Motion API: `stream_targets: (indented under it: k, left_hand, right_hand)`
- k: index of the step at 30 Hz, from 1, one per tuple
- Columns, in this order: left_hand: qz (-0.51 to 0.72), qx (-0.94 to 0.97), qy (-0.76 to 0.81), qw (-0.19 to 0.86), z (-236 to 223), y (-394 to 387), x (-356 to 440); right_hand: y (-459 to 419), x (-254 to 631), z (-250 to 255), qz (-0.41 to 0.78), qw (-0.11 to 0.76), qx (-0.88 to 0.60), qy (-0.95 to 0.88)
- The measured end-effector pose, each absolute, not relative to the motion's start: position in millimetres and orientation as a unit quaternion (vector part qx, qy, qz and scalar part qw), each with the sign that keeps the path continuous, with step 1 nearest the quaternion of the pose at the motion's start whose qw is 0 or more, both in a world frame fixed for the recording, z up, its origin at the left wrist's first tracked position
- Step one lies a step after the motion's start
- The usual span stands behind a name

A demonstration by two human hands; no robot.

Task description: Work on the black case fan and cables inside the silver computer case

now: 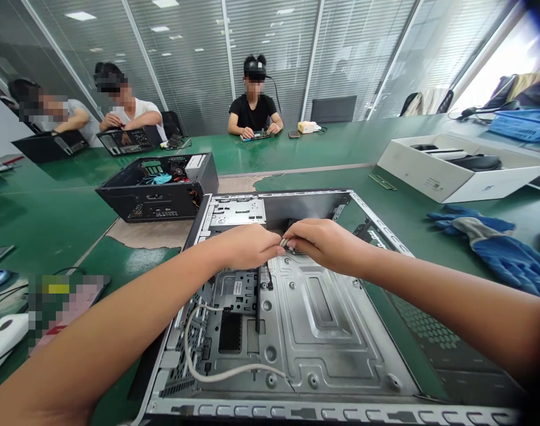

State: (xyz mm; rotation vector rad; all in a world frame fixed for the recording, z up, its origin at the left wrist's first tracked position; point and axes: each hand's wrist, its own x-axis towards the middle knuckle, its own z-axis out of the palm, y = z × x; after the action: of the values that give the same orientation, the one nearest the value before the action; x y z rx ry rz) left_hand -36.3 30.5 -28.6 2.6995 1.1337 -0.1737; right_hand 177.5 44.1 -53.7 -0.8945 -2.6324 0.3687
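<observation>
An open computer case (305, 331) lies flat before me, its bare metal floor facing up. Over its far part, my left hand (254, 245) and my right hand (318, 242) meet almost fingertip to fingertip. Both are closed in a pinch on a short visible stretch of light grey cable (284, 242); the rest of it is hidden by my fingers. A longer whitish cable (225, 376) loops along the near left of the case floor, beside a perforated metal bracket (241, 293). Behind my left hand is a silver drive bay (238, 210).
Beyond my case stands another open black case (158, 186) with a turquoise fan. To the right are a white box (456, 171), a small green circuit board (382, 182) and blue gloves (491, 242). Several people work across the green table (234, 157).
</observation>
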Motion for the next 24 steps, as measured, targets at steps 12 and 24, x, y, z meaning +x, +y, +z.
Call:
stream_targets:
  k: [12,24]
  left_hand:
    - [-0.041,0.919,0.381,0.092,-30.5,31.4,-37.9]
    - [-0.032,0.927,0.341,0.153,-23.0,27.2,-35.3]
  right_hand:
    - [41.6,177.0,-52.6,0.108,0.125,-0.342,-0.925]
    - [41.1,178.7,-46.7,0.080,0.102,-0.296,-0.946]
